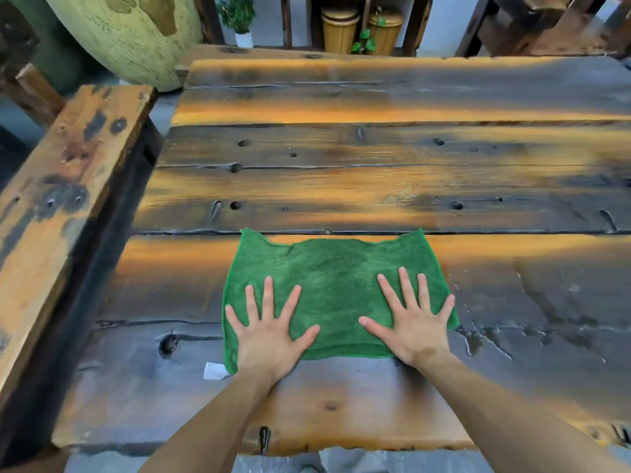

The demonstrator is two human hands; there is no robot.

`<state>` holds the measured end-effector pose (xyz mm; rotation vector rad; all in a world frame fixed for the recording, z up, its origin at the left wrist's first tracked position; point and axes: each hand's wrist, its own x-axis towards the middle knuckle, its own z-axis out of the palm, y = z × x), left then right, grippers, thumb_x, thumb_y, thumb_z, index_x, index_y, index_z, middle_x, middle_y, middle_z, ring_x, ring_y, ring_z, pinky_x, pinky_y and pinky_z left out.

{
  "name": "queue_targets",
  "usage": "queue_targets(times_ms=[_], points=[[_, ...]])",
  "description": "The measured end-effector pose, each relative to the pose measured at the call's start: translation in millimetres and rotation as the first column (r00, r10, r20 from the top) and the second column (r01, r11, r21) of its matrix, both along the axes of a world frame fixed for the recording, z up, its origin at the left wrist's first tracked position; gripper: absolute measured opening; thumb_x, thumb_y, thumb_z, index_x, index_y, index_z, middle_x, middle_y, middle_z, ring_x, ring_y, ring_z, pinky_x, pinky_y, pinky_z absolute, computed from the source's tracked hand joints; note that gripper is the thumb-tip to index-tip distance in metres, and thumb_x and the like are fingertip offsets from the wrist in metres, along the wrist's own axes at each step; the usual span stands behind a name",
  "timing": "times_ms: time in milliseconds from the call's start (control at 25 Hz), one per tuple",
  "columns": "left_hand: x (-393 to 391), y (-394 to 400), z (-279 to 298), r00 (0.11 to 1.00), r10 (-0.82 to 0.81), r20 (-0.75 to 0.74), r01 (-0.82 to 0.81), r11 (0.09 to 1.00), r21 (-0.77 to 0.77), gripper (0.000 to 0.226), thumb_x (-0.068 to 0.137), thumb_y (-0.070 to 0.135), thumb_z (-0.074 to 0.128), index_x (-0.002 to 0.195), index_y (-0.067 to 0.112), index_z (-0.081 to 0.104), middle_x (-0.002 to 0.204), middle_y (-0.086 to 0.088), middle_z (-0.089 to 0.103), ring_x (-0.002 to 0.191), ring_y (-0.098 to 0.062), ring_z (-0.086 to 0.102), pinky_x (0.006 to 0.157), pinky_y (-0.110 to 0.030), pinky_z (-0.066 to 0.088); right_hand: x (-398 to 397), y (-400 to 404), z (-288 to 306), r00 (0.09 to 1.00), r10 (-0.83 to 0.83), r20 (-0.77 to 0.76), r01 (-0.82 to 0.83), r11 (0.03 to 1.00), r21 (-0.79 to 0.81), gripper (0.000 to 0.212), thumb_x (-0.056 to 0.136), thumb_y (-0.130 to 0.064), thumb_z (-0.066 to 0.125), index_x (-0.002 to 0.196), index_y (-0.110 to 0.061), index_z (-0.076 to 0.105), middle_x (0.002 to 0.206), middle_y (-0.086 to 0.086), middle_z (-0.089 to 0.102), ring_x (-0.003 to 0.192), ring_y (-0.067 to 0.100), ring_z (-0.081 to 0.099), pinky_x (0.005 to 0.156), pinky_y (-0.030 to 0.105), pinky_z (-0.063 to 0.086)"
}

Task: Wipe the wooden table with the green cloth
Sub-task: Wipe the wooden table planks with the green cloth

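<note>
Green cloth [336, 285] found spread flat on the wooden counter [375, 158], near edge of the plank surface, one layer, far corners slightly peaked. Left hand [269, 336] pressed palm-down on the cloth's near-left corner; right hand [415, 331] pressed palm-down on the near-right portion. Fingers [268, 295] of both hands straight and splayed wide — nothing gripped or pinched, contact by flat pressure only. Small white tag [214, 370] noted just outside the left little finger, at the cloth's corner.

Step in hand, judged: start of a two-handed wiping stroke. Most of the counter lies beyond the fingertips, so the bulk of the work appears outstanding. Wet-looking streaks seen on the dark wood outboard of the right little finger.

Recommendations for the stroke:
- Keep palms and fingers flat, weight even across both hands, so the cloth does not bunch between the thumbs.
- Push away from the fingertips along the grain, then return in overlapping lanes.
- Ease pressure over plank seams and bolt holes ahead of the fingertips — cloth edge likely to snag there.
- Reposition hands before reaching the far planks; an overstretched reach would lighten the pressure.

Wooden bench [58, 186] alongside, well outboard of the left hand; large pale pot [129, 32] beyond it.
</note>
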<state>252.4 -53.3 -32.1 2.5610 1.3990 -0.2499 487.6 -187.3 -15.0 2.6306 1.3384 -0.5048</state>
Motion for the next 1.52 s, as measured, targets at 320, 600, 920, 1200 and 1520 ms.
queue_targets(times_ms=[320,600,920,1200,1520], points=[[-50.9,-82.1,-6.9,0.999,-0.043,0.015,0.043,0.998,0.036,0.082,0.085,0.086,0.027,0.156,0.044,0.027,0.169,-0.010,0.013,0.152,-0.044,0.013,0.107,-0.079,0.014,-56.7,-90.2,-4.8,0.999,-0.033,-0.021,0.034,0.999,0.018,0.092,0.080,-0.095,0.022,0.158,-0.047,0.010,0.169,-0.003,0.009,0.155,0.031,0.009,0.107,0.077,0.010],[-58.1,-134.9,0.2,0.999,-0.047,0.005,0.048,0.998,-0.031,0.083,0.080,0.082,0.038,0.149,0.038,0.045,0.164,-0.015,0.027,0.146,-0.046,0.028,0.103,-0.080,0.019,-71.9,-143.3,2.1,0.999,-0.051,-0.015,0.051,0.998,-0.029,0.092,0.081,-0.093,0.030,0.157,-0.041,0.028,0.166,0.003,0.026,0.149,0.036,0.027,0.100,0.079,0.019],[-35.3,-145.3,2.8,0.993,-0.114,0.009,0.114,0.992,-0.058,0.080,0.081,0.082,0.037,0.150,0.042,0.044,0.164,-0.016,0.028,0.144,-0.051,0.029,0.101,-0.084,0.018,-59.1,-155.6,8.0,0.987,-0.145,-0.071,0.140,0.988,-0.073,0.095,0.081,-0.093,0.032,0.158,-0.038,0.026,0.166,0.009,0.024,0.149,0.040,0.018,0.099,0.079,0.014],[12.7,-128.6,-0.2,0.991,-0.136,0.005,0.136,0.990,-0.039,0.082,0.084,0.088,0.029,0.154,0.046,0.032,0.166,-0.014,0.020,0.146,-0.052,0.025,0.099,-0.085,0.016,-20.7,-126.9,12.3,0.955,-0.283,-0.086,0.268,0.952,-0.151,0.100,0.071,-0.095,-0.003,0.142,-0.038,-0.043,0.148,0.009,-0.054,0.142,0.044,-0.038,0.109,0.079,-0.003],[81.4,-84.4,-5.2,0.995,-0.096,0.028,0.097,0.995,-0.013,0.081,0.085,0.086,0.028,0.154,0.044,0.032,0.166,-0.014,0.023,0.148,-0.050,0.023,0.103,-0.084,0.015,40.1,-83.1,-2.1,0.949,-0.310,-0.052,0.310,0.951,-0.009,0.102,0.069,-0.099,-0.005,0.155,-0.044,-0.013,0.165,0.005,-0.022,0.151,0.037,-0.022,0.108,0.076,-0.009]])
